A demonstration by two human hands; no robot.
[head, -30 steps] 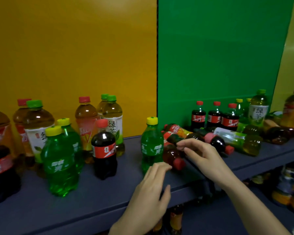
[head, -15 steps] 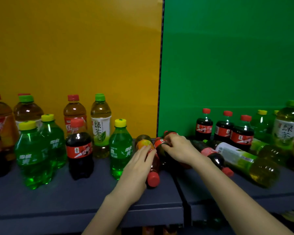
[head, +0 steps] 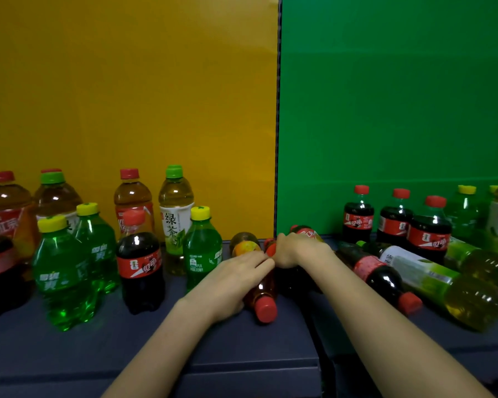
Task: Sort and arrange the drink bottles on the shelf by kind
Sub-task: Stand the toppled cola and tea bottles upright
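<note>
On the dark shelf (head: 144, 349), at its middle, lies a red-capped brown tea bottle (head: 263, 297), cap toward me. My left hand (head: 233, 280) is closed over its body. My right hand (head: 295, 251) grips a lying cola bottle (head: 306, 234) just behind and to the right; most of that bottle is hidden. At the left stand green soda bottles (head: 62, 271), a cola bottle (head: 140, 265), a green tea bottle (head: 175, 208) and red tea bottles (head: 131, 199). At the right stand three cola bottles (head: 394, 222).
A cola bottle (head: 383, 278) and a green tea bottle (head: 443, 282) lie on their sides at the right. A yellow back panel (head: 127, 96) meets a green one (head: 397, 96) behind the middle. A seam (head: 319, 349) splits the shelf front.
The view has swung right to centre on the lying bottles. Both hands have reached forward and closed on the lying bottles at the panel seam.
</note>
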